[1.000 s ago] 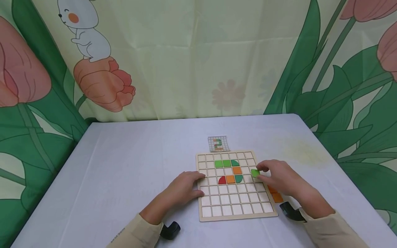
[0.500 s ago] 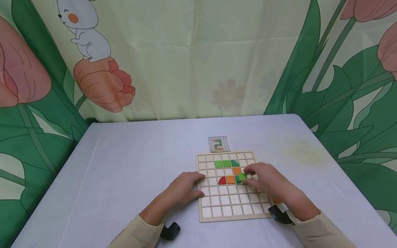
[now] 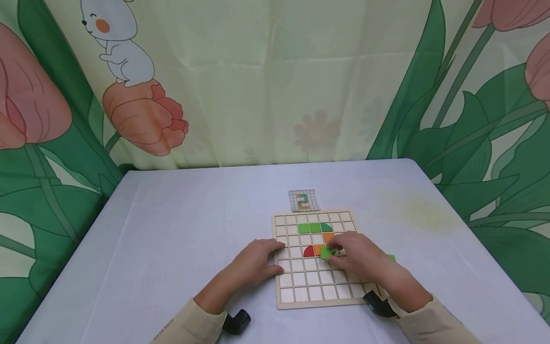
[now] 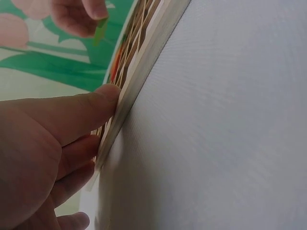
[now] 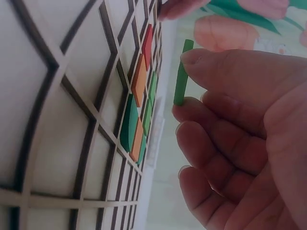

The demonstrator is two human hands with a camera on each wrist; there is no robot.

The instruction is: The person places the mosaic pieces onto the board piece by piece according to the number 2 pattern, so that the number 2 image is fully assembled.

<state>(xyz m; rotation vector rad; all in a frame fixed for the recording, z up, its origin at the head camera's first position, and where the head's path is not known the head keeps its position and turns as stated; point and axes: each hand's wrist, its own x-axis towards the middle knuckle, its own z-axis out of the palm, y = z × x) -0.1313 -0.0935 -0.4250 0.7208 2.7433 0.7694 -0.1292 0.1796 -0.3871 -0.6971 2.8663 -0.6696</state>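
Observation:
My right hand [image 3: 363, 255] pinches a green square tile [image 3: 326, 253] between thumb and finger, just above the wooden grid board [image 3: 322, 303]. In the right wrist view this green tile [image 5: 183, 73] is seen edge-on, apart from the board. My left hand [image 3: 256, 258] rests on the board's left rim, thumb and fingers touching it. Set in the grid are two green squares [image 3: 309, 228], a dark green quarter-round [image 3: 327, 227], an orange square [image 3: 328, 237], another orange square [image 3: 318, 249] and a red quarter-round [image 3: 309, 251]. A lower dark green quarter-round [image 5: 129, 123] shows in the right wrist view.
A small pattern card [image 3: 303, 200] lies just behind the board on the white-covered table [image 3: 193, 215]. Beyond my right forearm a bit of another green tile [image 3: 391, 257] peeks out. A printed curtain [image 3: 258, 95] hangs behind the table.
My right hand has carried the green tile leftward from the board's right edge to over the lower row of coloured tiles. My left hand stays at the left rim.

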